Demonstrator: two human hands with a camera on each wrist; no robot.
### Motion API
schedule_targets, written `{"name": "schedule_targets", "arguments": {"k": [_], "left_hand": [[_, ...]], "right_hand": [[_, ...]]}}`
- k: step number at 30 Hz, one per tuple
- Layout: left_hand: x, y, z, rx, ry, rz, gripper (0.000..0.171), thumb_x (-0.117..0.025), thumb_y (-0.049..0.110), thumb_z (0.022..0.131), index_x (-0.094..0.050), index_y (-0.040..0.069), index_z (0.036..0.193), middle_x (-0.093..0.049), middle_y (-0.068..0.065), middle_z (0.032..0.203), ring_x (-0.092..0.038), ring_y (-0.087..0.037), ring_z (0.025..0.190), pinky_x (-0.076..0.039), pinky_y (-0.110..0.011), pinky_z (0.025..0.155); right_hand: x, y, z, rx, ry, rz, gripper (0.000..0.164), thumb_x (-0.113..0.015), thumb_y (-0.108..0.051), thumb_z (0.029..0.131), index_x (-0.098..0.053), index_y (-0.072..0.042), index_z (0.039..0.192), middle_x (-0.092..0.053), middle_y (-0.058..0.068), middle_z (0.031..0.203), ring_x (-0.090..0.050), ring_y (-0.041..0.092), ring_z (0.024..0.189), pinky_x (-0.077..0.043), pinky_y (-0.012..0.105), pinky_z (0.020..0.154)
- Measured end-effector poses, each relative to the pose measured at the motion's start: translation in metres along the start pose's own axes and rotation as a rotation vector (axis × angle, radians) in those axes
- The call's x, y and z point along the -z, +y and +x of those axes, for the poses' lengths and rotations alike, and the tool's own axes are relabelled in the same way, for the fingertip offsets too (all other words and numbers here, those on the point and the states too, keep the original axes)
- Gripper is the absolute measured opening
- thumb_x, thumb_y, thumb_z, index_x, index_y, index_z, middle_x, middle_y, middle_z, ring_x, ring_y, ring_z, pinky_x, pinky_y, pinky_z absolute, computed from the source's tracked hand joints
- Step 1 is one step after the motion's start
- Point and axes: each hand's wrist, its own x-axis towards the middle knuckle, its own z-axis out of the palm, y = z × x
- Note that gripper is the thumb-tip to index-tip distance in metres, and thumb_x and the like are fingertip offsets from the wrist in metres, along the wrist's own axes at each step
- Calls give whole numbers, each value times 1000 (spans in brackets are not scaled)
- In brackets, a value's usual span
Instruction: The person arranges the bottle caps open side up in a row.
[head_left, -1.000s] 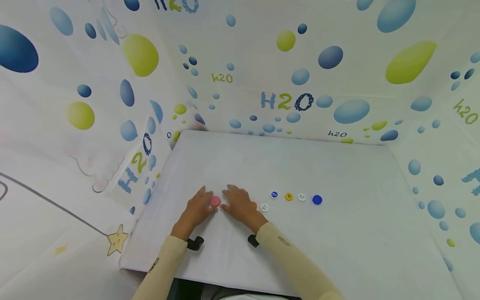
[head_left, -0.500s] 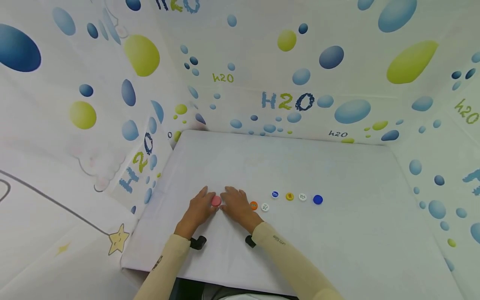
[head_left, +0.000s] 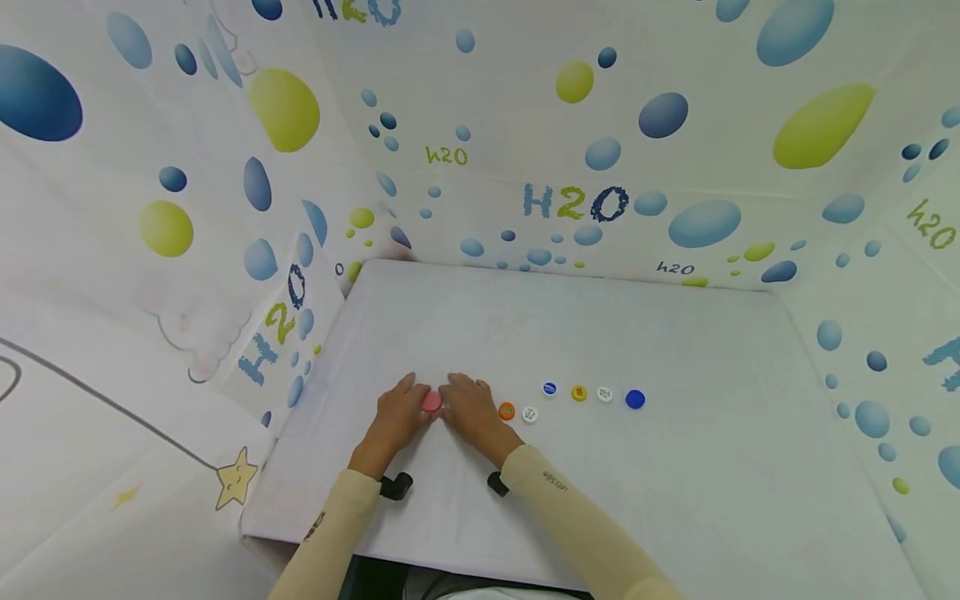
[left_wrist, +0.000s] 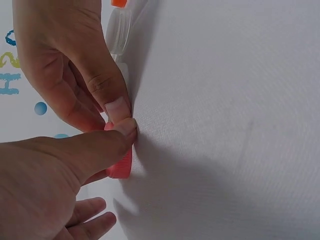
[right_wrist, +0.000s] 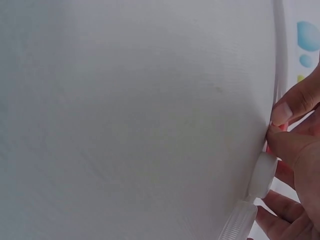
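A pinkish-red bottle cap with a ridged side lies on the white-covered table between the two hands. My left hand grips it from the left; in the left wrist view its thumb lies across the red cap. From the other side my right hand pinches the cap's edge, both thumbtips meeting over it. Beneath the right hand, hidden in the head view, a white cap and a clear ridged cap show in the right wrist view.
Right of the right hand lie an orange cap and a white cap. Farther right are a blue-and-white cap, a yellow cap, another white cap and a blue cap. Patterned cloth walls surround the table.
My right hand has moved slightly left onto the red cap, closing the gap between the hands and uncovering the orange cap. The left hand has shifted very slightly right.
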Motion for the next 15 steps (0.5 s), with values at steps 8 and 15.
{"name": "schedule_targets", "arguments": {"k": [8,15], "left_hand": [[0,0,1,-7,34,-4,38,-82,17,93,-68,1,123,-54,-32,149,-46,-47,146,-40,-68,111],[-2,-1,1,-31,68,9,36,-83,17,92,-69,1,121,-59,-29,146,-48,-43,145,-42,-68,109]], "right_hand": [[1,-1,-2,13,47,-37,37,-70,-33,103,-67,-18,136,-60,5,151,-51,21,145,-46,49,113],[-2,0,-3,15,75,-26,33,-69,-34,103,-69,-21,133,-61,6,150,-52,21,143,-45,50,110]]}}
